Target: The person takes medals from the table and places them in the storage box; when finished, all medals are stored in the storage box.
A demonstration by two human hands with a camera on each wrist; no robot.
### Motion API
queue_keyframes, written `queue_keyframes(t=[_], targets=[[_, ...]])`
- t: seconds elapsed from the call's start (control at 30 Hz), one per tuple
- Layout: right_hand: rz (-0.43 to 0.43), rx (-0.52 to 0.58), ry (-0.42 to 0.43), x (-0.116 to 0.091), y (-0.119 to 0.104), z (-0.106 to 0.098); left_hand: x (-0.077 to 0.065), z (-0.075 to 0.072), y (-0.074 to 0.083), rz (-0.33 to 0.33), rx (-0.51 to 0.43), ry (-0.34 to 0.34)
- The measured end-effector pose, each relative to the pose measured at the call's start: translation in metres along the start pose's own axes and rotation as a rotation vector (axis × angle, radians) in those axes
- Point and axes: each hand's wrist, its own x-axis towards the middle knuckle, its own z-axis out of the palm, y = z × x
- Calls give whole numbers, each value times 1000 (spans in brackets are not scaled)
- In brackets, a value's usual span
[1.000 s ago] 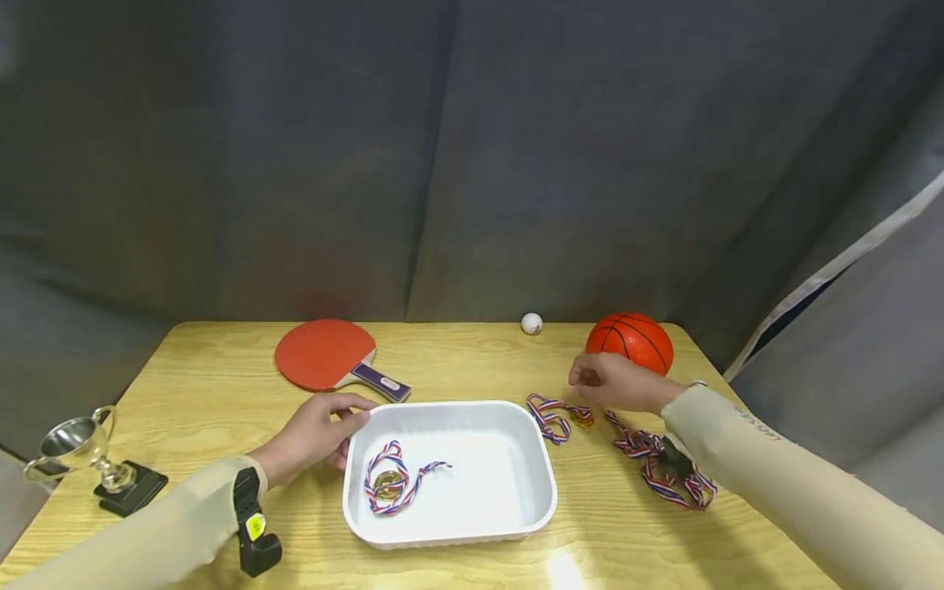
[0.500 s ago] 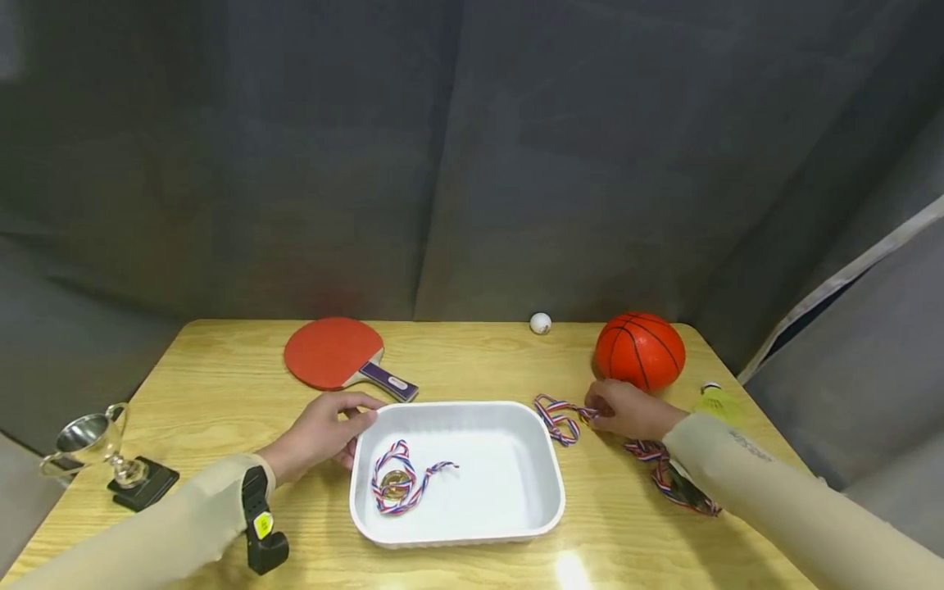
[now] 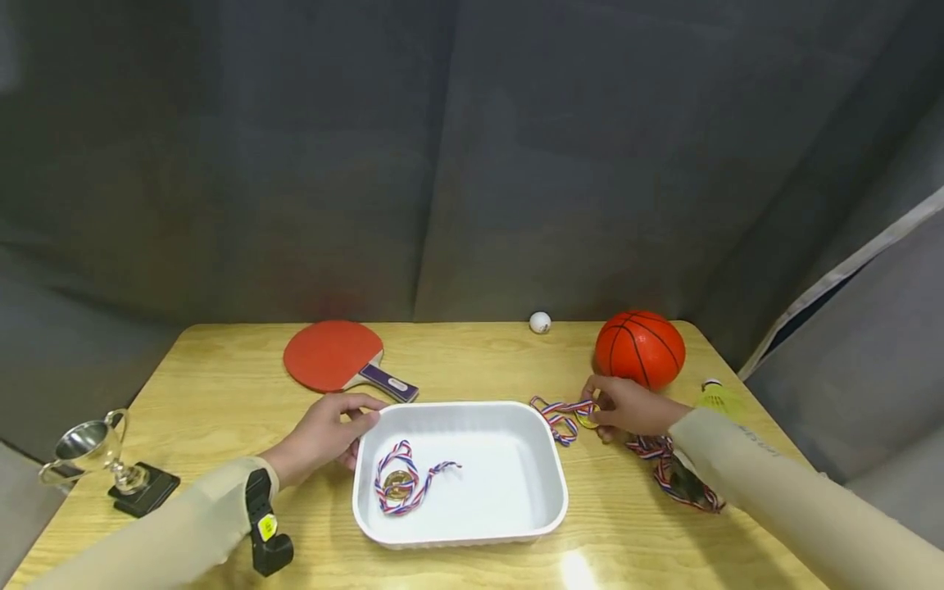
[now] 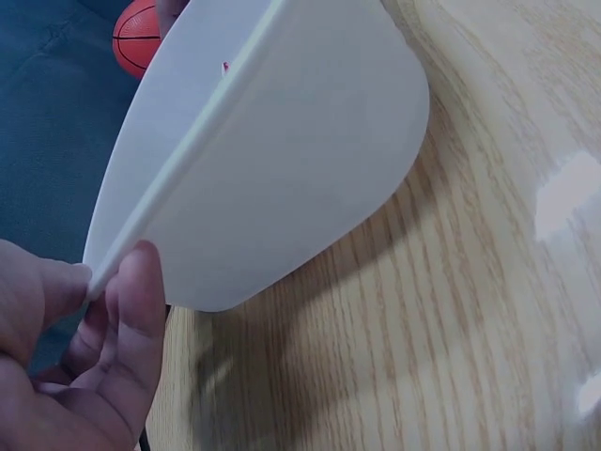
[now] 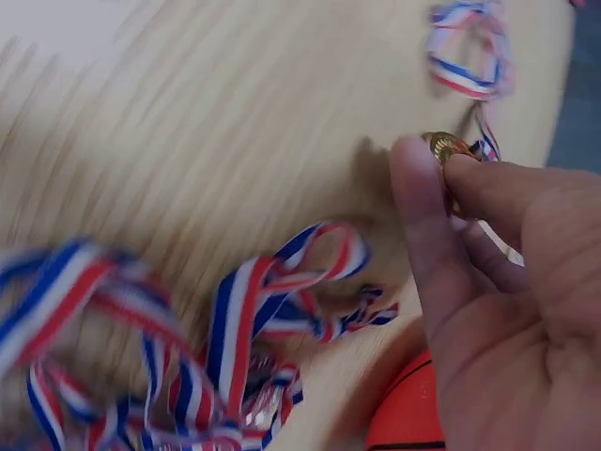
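Note:
My left hand (image 3: 324,434) pinches the left rim of a white plastic tray (image 3: 494,537); the left wrist view has the thumb on one side of the tray wall and the fingers on the other. Inside the tray lies a gold medal (image 3: 398,485) on a red, white and blue ribbon. Over on the right, my right hand (image 3: 630,407) pinches another gold medal (image 5: 445,147) between thumb and finger. Its striped ribbon (image 3: 558,422) trails left along the table toward the tray. More ribboned medals (image 3: 682,479) lie in a tangle beneath the right forearm, partly hidden by it.
A red basketball (image 3: 640,348) sits just behind my right hand, with a yellow shuttlecock (image 3: 717,397) to its right. Toward the back are a white ball (image 3: 540,322) and a red table tennis bat (image 3: 335,356). A trophy cup (image 3: 96,447) stands at the far left.
My right hand has come down from above the table onto the gold medal and now pinches it, its disc slightly raised. The left hand has stayed at the tray rim.

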Motion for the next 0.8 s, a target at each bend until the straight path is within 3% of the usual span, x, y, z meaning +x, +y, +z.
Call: queue_keyframes(t=[0.17, 0.3, 0.57, 0.8], targets=[[56, 269, -4, -3, -6, -8, 1, -1, 1, 17, -3, -6], [88, 423, 14, -2, -8, -19, 1, -1, 1, 9, -10, -3], [50, 609, 91, 2, -25, -44, 3, -1, -2, 3, -1, -3], [-20, 727, 171, 2, -62, -71, 3, -1, -5, 3, -24, -5]])
